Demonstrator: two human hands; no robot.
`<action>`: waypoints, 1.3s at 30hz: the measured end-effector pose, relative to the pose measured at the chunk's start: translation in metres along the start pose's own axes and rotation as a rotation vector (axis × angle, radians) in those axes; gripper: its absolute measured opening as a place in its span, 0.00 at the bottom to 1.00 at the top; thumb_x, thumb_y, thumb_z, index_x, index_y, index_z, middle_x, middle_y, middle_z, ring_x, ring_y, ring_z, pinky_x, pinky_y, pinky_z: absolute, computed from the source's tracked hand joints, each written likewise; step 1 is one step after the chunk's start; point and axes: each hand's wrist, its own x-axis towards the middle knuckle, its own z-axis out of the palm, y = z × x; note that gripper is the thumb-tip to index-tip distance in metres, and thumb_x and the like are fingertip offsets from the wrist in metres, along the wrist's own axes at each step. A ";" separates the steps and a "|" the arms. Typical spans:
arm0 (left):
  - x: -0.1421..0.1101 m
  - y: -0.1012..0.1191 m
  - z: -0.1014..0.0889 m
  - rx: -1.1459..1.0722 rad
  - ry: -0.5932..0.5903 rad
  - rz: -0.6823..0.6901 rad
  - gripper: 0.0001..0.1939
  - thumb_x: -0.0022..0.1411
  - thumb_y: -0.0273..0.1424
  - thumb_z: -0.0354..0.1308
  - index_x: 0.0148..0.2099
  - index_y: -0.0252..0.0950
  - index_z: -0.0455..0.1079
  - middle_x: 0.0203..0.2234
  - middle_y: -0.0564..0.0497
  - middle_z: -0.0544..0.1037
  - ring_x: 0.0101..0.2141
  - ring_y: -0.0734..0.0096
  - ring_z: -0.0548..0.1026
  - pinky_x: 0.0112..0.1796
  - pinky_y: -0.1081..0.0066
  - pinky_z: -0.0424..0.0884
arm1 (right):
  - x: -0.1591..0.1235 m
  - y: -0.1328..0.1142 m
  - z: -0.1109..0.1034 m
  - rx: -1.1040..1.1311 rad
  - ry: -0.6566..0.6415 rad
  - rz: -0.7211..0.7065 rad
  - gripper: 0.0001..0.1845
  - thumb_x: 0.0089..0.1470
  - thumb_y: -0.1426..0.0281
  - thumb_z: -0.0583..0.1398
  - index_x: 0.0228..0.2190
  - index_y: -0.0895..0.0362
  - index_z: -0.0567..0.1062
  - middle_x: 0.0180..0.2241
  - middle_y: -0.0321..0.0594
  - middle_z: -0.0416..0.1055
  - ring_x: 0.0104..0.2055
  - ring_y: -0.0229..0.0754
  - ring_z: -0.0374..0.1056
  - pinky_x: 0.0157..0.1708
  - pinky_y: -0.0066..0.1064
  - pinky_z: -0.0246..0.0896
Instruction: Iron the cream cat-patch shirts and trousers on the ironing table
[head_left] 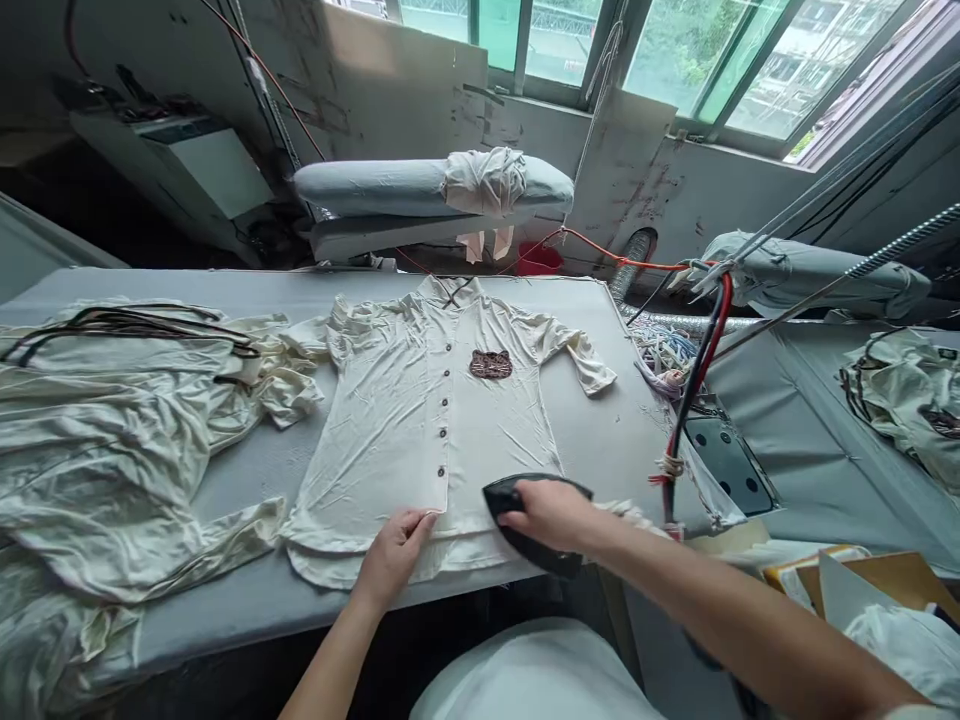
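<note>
A cream button-up shirt (382,430) lies spread on the padded ironing table (240,540), its collar toward the wall. Dark buttons run down its front, and a brown patterned patch (491,364) sits on the chest. At the lower front edge, my left hand (397,550) pinches the placket corner of the shirt between thumb and fingers. My right hand (551,512) is wrapped around the handle of a black iron (536,555), which rests over the hem on the right side. Part of the hem is hidden under the iron.
More cream garments (112,440) with dark trim are heaped at the left. A padded sleeve board (375,188) stands behind the table. Red and black cables (697,370) hang at the right, near a metal plate with holes (731,465) and another cream garment (911,400).
</note>
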 end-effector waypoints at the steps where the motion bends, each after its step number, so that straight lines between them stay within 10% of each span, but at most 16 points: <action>1: -0.002 0.004 0.003 0.042 -0.007 -0.006 0.26 0.63 0.50 0.49 0.43 0.40 0.82 0.38 0.47 0.83 0.44 0.58 0.78 0.49 0.65 0.71 | 0.007 -0.006 0.009 0.012 -0.022 -0.005 0.20 0.58 0.52 0.60 0.40 0.55 0.78 0.40 0.47 0.81 0.40 0.53 0.76 0.33 0.34 0.59; 7: -0.025 -0.009 -0.014 0.077 -0.022 -0.044 0.21 0.61 0.49 0.53 0.40 0.43 0.81 0.36 0.49 0.82 0.40 0.60 0.77 0.44 0.66 0.71 | -0.014 0.074 0.023 0.180 0.100 0.275 0.16 0.62 0.58 0.58 0.40 0.56 0.78 0.39 0.45 0.81 0.39 0.48 0.76 0.33 0.31 0.59; 10: -0.040 -0.043 -0.054 0.128 0.347 -0.184 0.20 0.60 0.47 0.52 0.40 0.39 0.76 0.37 0.46 0.80 0.38 0.60 0.76 0.44 0.64 0.72 | -0.027 0.094 0.011 0.179 0.062 0.270 0.20 0.62 0.53 0.56 0.38 0.57 0.77 0.36 0.47 0.80 0.35 0.47 0.74 0.31 0.32 0.58; 14: -0.049 -0.075 -0.099 0.317 0.685 -0.333 0.21 0.56 0.39 0.56 0.49 0.33 0.72 0.42 0.40 0.76 0.40 0.58 0.76 0.46 0.61 0.72 | -0.008 0.019 0.007 0.189 0.002 0.087 0.26 0.60 0.45 0.55 0.38 0.55 0.77 0.36 0.46 0.79 0.34 0.46 0.73 0.30 0.32 0.56; 19: -0.036 -0.075 -0.114 0.328 0.592 -0.439 0.14 0.58 0.33 0.57 0.46 0.36 0.73 0.42 0.43 0.77 0.43 0.58 0.77 0.44 0.64 0.71 | 0.030 -0.113 0.043 0.092 -0.107 -0.116 0.19 0.57 0.52 0.60 0.39 0.54 0.78 0.38 0.44 0.80 0.39 0.49 0.75 0.31 0.31 0.56; 26: -0.038 -0.087 -0.130 0.267 0.517 -0.460 0.07 0.63 0.33 0.54 0.37 0.40 0.73 0.35 0.49 0.79 0.37 0.63 0.76 0.33 0.69 0.64 | 0.046 -0.167 0.071 0.067 -0.153 -0.137 0.17 0.57 0.54 0.59 0.38 0.53 0.77 0.36 0.43 0.80 0.38 0.48 0.76 0.31 0.30 0.57; 32: -0.042 -0.105 -0.170 -0.025 0.470 -0.440 0.14 0.57 0.43 0.55 0.40 0.40 0.72 0.31 0.49 0.79 0.35 0.61 0.78 0.36 0.67 0.70 | 0.109 -0.288 0.076 -0.037 -0.153 -0.208 0.20 0.56 0.54 0.60 0.41 0.54 0.81 0.40 0.48 0.82 0.40 0.54 0.77 0.36 0.36 0.68; 36: -0.019 -0.107 -0.200 -0.136 0.740 -0.304 0.23 0.58 0.49 0.50 0.45 0.38 0.72 0.39 0.43 0.81 0.39 0.57 0.79 0.43 0.63 0.75 | 0.124 -0.302 0.064 -0.137 -0.230 -0.237 0.25 0.52 0.47 0.62 0.40 0.52 0.83 0.40 0.48 0.82 0.39 0.59 0.78 0.35 0.41 0.71; 39: 0.005 -0.112 -0.194 -0.100 0.661 -0.198 0.23 0.59 0.47 0.49 0.48 0.39 0.72 0.47 0.41 0.81 0.46 0.54 0.79 0.48 0.60 0.74 | 0.127 -0.279 0.037 -0.063 -0.135 -0.171 0.30 0.52 0.42 0.58 0.41 0.52 0.82 0.39 0.48 0.82 0.39 0.58 0.78 0.37 0.42 0.72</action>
